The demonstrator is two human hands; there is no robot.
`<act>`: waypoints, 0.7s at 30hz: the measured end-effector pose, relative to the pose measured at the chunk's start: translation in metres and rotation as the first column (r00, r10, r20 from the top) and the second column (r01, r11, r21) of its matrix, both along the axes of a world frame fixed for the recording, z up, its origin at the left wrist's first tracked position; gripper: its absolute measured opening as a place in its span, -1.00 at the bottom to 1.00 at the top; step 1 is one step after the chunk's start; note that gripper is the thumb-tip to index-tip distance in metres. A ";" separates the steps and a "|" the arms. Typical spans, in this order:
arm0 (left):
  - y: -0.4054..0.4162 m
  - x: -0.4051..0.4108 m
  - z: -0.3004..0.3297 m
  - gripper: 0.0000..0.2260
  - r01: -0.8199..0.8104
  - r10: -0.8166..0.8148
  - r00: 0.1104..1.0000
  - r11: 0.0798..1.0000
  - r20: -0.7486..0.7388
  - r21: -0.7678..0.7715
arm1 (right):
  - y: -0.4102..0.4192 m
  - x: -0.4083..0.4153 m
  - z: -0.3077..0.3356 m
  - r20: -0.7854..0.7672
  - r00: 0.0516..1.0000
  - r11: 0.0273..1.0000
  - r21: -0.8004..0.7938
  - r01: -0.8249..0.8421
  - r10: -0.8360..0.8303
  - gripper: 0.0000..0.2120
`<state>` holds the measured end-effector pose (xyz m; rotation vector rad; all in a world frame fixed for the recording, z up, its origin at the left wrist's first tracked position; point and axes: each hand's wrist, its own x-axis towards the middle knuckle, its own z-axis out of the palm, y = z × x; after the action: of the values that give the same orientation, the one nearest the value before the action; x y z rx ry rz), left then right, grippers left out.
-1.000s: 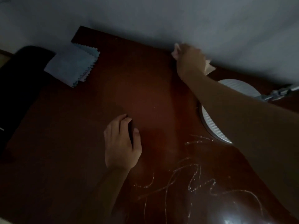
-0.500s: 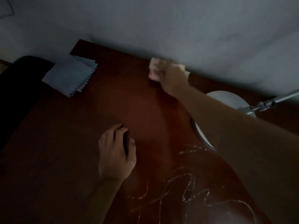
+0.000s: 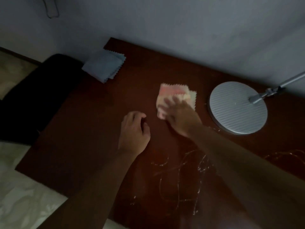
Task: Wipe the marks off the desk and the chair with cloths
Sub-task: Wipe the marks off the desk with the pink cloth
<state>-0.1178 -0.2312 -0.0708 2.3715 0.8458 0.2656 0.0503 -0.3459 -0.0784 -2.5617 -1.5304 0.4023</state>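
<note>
While the right hand (image 3: 179, 118) lies flat with fingers spread on the pink-and-cream cloth (image 3: 175, 95), pressing it onto the dark red-brown bench (image 3: 85, 129), the left hand (image 3: 134, 133) rests beside it, palm down, fingers loosely curled and holding nothing. The cloth sits mid-bench, between the left hand and the round grey lamp base (image 3: 237, 108), apart from both. Pale scribbled marks (image 3: 181, 169) cover the bench nearer the person, partly under the right forearm. A folded blue cloth (image 3: 104, 66) with zigzag edges lies at the far left corner of the bench, just beside the black chair (image 3: 33, 96). Lighting dim; the right fingers are motion-blurred.
</note>
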 end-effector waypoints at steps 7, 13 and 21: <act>0.009 -0.074 -0.016 -0.60 0.104 -0.092 0.990 0.987 -0.105 0.121 | -0.006 -0.033 -0.010 -0.009 0.995 0.991 0.087 -0.098 0.099 -0.58; 0.009 -0.074 -0.024 -0.59 0.056 -0.055 0.998 0.993 -0.019 0.101 | 0.021 0.027 -0.003 0.035 0.989 0.988 -0.058 0.144 -0.142 -0.55; 0.008 -0.076 -0.019 -0.61 0.026 -0.026 1.000 0.997 -0.002 0.066 | -0.027 0.007 0.001 0.085 0.974 0.977 0.017 -0.213 0.211 -0.57</act>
<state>-0.1934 -0.2236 -0.0898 2.4425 0.8176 0.2860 0.0575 -0.3727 -0.0778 -2.4311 -1.8343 0.2998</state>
